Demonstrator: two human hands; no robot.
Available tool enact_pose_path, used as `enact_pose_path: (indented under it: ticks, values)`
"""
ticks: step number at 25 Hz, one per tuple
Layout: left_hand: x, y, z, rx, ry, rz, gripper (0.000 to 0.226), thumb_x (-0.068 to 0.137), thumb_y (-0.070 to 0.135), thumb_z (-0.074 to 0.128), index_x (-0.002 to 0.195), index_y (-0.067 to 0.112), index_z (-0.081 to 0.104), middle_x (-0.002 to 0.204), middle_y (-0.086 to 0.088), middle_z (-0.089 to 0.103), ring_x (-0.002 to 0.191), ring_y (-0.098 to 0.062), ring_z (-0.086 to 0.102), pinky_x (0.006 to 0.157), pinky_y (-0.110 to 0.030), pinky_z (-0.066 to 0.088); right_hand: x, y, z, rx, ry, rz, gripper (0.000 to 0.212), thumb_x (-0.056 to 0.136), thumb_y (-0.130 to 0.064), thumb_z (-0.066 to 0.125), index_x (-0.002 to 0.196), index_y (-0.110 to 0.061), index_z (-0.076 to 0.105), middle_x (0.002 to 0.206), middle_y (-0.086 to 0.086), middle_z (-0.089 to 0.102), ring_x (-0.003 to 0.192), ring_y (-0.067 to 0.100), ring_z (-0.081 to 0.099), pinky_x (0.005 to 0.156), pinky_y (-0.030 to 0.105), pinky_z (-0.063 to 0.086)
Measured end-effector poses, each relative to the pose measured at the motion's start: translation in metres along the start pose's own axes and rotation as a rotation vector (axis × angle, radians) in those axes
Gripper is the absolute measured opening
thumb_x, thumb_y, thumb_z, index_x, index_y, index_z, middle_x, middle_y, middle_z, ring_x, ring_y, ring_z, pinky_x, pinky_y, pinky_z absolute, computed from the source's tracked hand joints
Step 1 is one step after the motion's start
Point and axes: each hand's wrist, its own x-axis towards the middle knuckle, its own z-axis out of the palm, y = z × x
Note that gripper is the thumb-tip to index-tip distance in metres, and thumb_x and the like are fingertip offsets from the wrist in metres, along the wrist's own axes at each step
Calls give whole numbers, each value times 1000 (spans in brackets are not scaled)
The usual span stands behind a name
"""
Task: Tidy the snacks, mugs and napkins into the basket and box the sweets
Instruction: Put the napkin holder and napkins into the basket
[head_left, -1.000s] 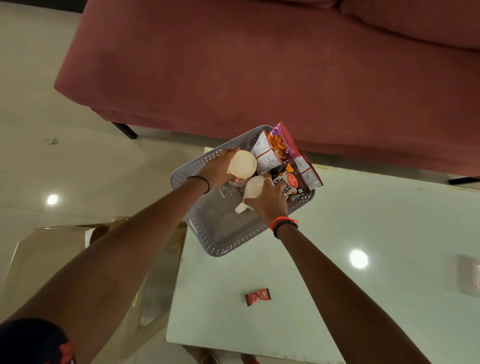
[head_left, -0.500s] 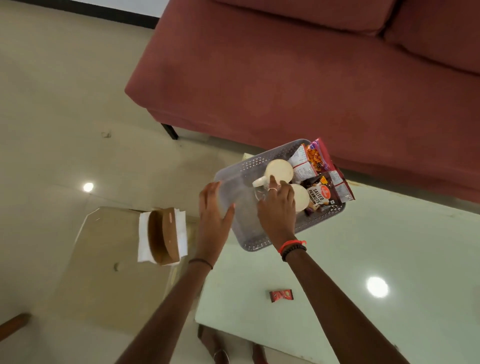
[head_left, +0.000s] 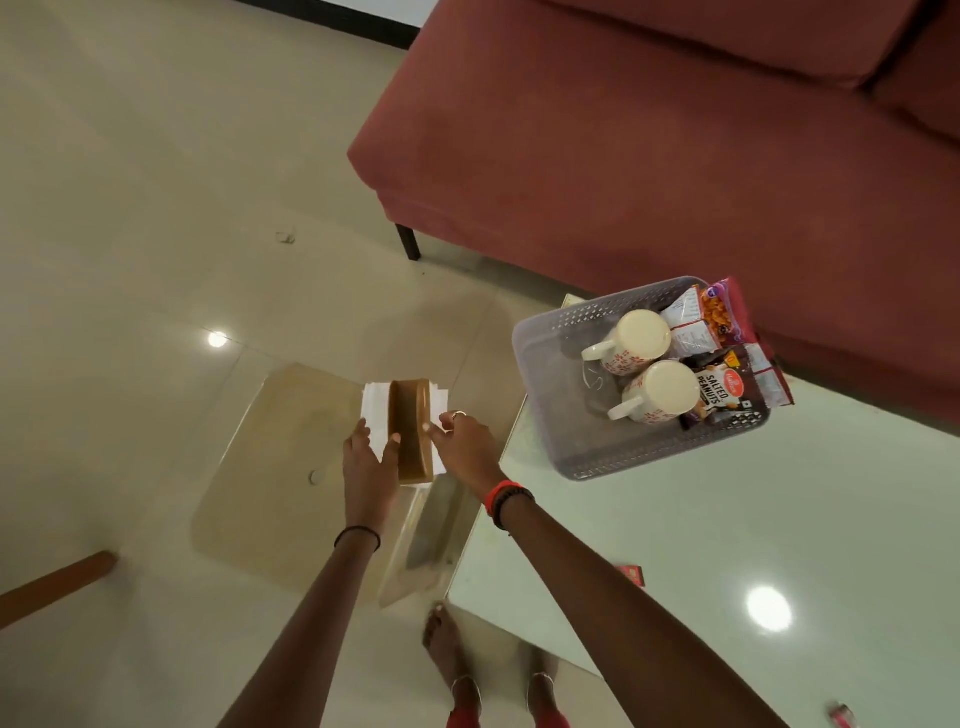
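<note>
A brown napkin holder (head_left: 410, 428) with white napkins (head_left: 375, 410) stands on a beige plastic stool (head_left: 280, 467). My left hand (head_left: 370, 462) presses its left side and my right hand (head_left: 464, 447) its right side, so both grip it. To the right, a grey perforated basket (head_left: 550, 395) sits on the pale glass table (head_left: 727, 545). Inside lie two white mugs (head_left: 636, 340) (head_left: 662, 392) on their sides and snack packets (head_left: 727, 384), one marked salted peanuts. A small red sweet (head_left: 632, 574) lies on the table near me.
A dark red sofa (head_left: 649, 135) stands behind the table. Another small red wrapper (head_left: 842, 717) lies at the table's near right. My bare feet (head_left: 452, 654) stand beside the table corner. A brown wooden leg (head_left: 52, 587) juts in at the lower left over the tiled floor.
Both hands have left the mugs in the basket and moved left to the stool, where they now clasp the napkin holder. The view has swung left.
</note>
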Motion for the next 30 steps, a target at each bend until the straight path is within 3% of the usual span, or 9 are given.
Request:
enact_pose_path:
  ticks: [3, 7, 11, 14, 18, 24, 27, 30]
  values:
    - [13, -13, -5, 80, -89, 1, 37, 93, 23, 52, 125, 3, 55, 121, -16, 63, 100, -23, 59, 81, -24, 40, 6, -2, 18, -55, -26, 13, 46, 92, -31, 56, 127, -2, 52, 126, 14, 62, 116, 26, 58, 85, 21, 36]
    - [19, -17, -11, 183, -98, 79, 27, 93, 16, 46, 92, 2, 69, 89, -21, 71, 69, -22, 53, 63, -25, 33, 5, -9, 28, -22, -23, 11, 43, 89, -16, 60, 129, -4, 50, 121, 13, 64, 113, 26, 60, 93, 26, 44]
    - [15, -10, -21, 179, -62, 151, 27, 93, 18, 47, 96, 4, 70, 92, -19, 71, 77, -25, 61, 66, -25, 39, -7, -17, 27, 82, 18, 2, 46, 89, -14, 59, 133, -7, 48, 127, 10, 61, 113, 23, 60, 90, 19, 42]
    - [7, 4, -25, 170, -43, 222, 25, 93, 20, 51, 103, 6, 70, 97, -17, 70, 74, -15, 57, 59, -8, 35, -19, -20, 14, 213, 60, -13, 43, 89, -13, 59, 131, -7, 51, 126, 10, 62, 110, 21, 62, 87, 20, 46]
    - [-6, 32, -16, 86, -76, 287, 25, 91, 20, 55, 107, 7, 69, 102, -12, 70, 77, -11, 59, 58, 4, 38, -35, -18, -17, 304, 105, -48, 45, 88, -17, 61, 132, -11, 51, 126, 5, 62, 102, 11, 58, 86, 19, 47]
    - [-27, 82, 38, -8, -190, 339, 25, 89, 25, 57, 105, 10, 69, 102, -8, 70, 82, -12, 62, 67, -6, 43, -42, 10, -83, 320, 204, -41, 45, 88, -12, 62, 131, -9, 51, 127, 5, 61, 104, 12, 56, 79, 12, 47]
    - [-31, 101, 74, -16, -279, 347, 23, 88, 23, 57, 99, 8, 70, 97, -11, 70, 86, -21, 65, 77, -28, 54, -39, 33, -114, 279, 282, -22, 41, 89, -7, 58, 129, -6, 53, 123, 10, 64, 107, 18, 59, 86, 20, 46]
    - [-33, 111, 110, 19, -342, 328, 21, 88, 19, 56, 91, 2, 69, 90, -15, 70, 80, -24, 63, 70, -27, 48, -30, 57, -137, 197, 343, 20, 41, 89, 1, 50, 129, -9, 53, 120, 12, 66, 105, 21, 59, 87, 25, 44]
